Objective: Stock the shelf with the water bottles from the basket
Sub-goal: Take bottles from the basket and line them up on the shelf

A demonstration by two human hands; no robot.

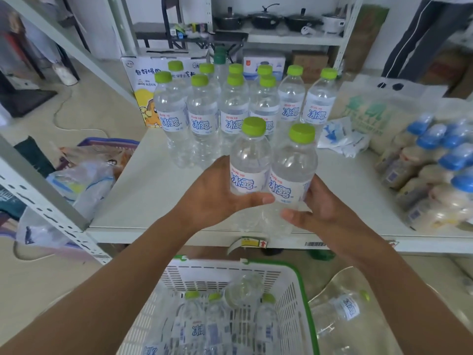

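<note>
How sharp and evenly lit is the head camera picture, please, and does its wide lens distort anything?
Head view: soft, even light, no hard shadows on the white shelf board; the clear green-capped water bottle in the left hand and its twin bottle in the right hand are sharp, labels legible; the white slatted plastic basket is blurred; the grey shelf upright at left slants, likely lens distortion.

Shelf (153, 190) ahead of me. Rear centre: rows of bottles (202, 116), standing, with a carton (139, 80) behind them to the left. Right of the rows: a bag (368, 108), and before it a pack (435, 170) at the shelf's right end. Before the rows, over the shelf's front: left bottle (249, 160) in my left grip (217, 193), right bottle (294, 165) in my right grip (322, 203), upright, side by side. Below, nearest me: basket (302, 283) with bottles lying in it; a wrap (340, 311) holding one bottle lies to its right.
</note>
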